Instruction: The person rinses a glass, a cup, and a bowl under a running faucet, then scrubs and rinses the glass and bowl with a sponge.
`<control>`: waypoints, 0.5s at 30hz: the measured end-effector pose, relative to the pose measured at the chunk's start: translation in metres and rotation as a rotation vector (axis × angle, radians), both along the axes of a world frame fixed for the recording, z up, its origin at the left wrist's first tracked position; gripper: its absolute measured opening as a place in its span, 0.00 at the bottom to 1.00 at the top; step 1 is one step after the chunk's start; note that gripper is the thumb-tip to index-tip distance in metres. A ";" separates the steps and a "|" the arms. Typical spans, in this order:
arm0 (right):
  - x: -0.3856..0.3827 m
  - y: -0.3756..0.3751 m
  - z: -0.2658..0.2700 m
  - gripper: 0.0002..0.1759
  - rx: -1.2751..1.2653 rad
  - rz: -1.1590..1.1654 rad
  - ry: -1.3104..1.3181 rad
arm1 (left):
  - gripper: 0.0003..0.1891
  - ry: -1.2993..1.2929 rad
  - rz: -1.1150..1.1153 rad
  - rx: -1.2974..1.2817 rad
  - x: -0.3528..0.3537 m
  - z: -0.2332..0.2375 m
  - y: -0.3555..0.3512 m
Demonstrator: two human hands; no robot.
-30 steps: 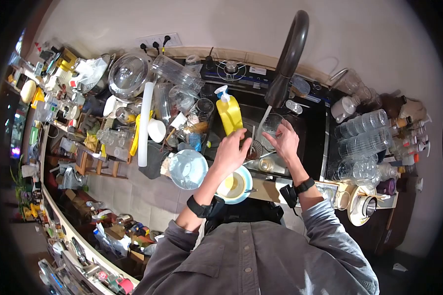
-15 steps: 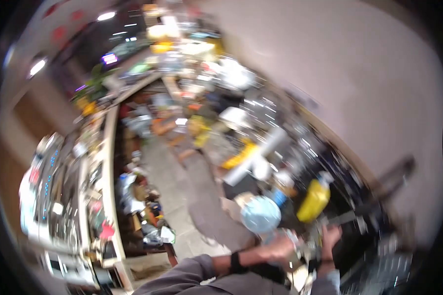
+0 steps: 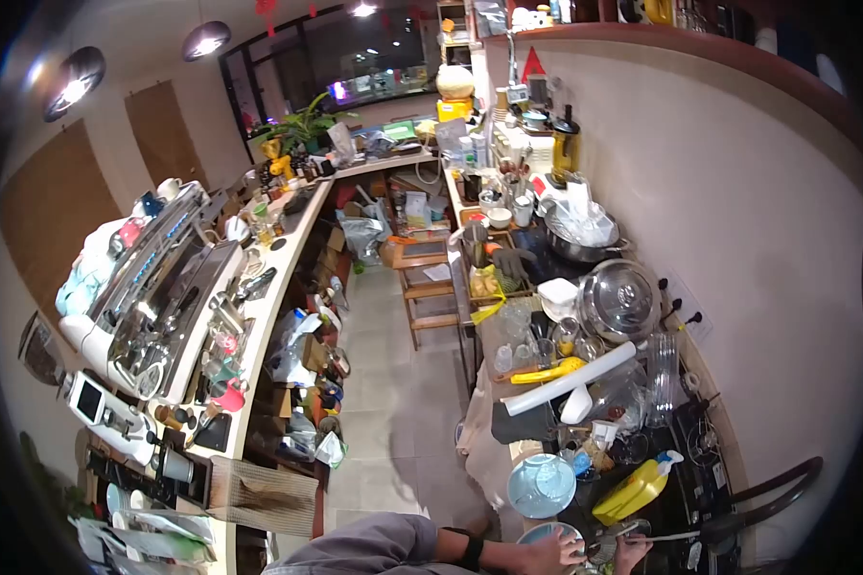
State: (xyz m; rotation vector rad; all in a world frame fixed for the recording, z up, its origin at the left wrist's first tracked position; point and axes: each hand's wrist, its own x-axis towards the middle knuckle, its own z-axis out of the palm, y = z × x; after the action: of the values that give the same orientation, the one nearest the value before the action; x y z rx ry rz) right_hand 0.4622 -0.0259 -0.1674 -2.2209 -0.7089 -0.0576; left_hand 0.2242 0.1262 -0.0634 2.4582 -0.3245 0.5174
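Low in the head view, my left hand (image 3: pixel 552 553), with a black band on the wrist, is over a light-blue bowl (image 3: pixel 537 533). Its fingers are curled, and what they hold, if anything, is hidden. To the right, my right hand (image 3: pixel 631 554) is closed around a clear glass (image 3: pixel 635 528), partly cut off by the frame's bottom edge. Just beyond my hands, a light-blue basin (image 3: pixel 541 486) has clear ware in it. A yellow spray bottle (image 3: pixel 633 489) lies tilted between the basin and a dark curved tap (image 3: pixel 772 491).
On the right counter are a white roll (image 3: pixel 571 379), a glass-lidded pot (image 3: pixel 618 300), a yellow tool (image 3: pixel 547 371) and several glasses. A wooden step stool (image 3: pixel 422 278) stands in the aisle. Across it, a coffee machine (image 3: pixel 153 287) and a grinder (image 3: pixel 110 412) occupy the left counter.
The view has sharpened and tilted upward, so my hands and the counter items sit lower in the frame. My left hand is now over the blue bowl.
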 end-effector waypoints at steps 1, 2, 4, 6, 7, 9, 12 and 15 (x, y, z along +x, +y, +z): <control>-0.001 -0.001 0.003 0.23 -0.049 -0.053 0.084 | 0.25 0.103 0.033 0.098 0.000 -0.003 0.000; -0.002 -0.001 0.007 0.24 -0.088 -0.056 0.039 | 0.26 0.207 0.064 0.197 -0.001 -0.007 0.000; -0.015 0.009 0.028 0.26 -0.122 -0.033 0.031 | 0.25 0.158 0.127 0.347 -0.021 0.043 0.012; -0.020 0.004 0.041 0.31 -0.264 -0.023 0.059 | 0.25 0.082 0.124 0.316 -0.026 0.067 0.018; -0.029 0.014 0.068 0.30 -0.341 -0.040 0.068 | 0.24 0.189 0.084 0.259 -0.025 0.076 0.020; -0.030 0.009 0.055 0.27 -0.283 -0.078 0.009 | 0.26 0.472 0.020 0.358 -0.018 0.091 0.021; -0.045 0.017 0.085 0.24 -0.225 -0.161 0.101 | 0.43 0.577 -0.064 0.401 -0.020 0.101 0.030; -0.053 0.022 0.103 0.22 -0.140 -0.221 0.113 | 0.48 0.671 -0.152 0.312 -0.017 0.131 0.043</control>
State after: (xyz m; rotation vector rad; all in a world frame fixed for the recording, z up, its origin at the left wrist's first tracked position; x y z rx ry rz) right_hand 0.4090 -0.0038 -0.0641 -2.4082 -0.4155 0.0081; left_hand 0.2071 0.1694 0.0679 2.6981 -0.3200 -0.4585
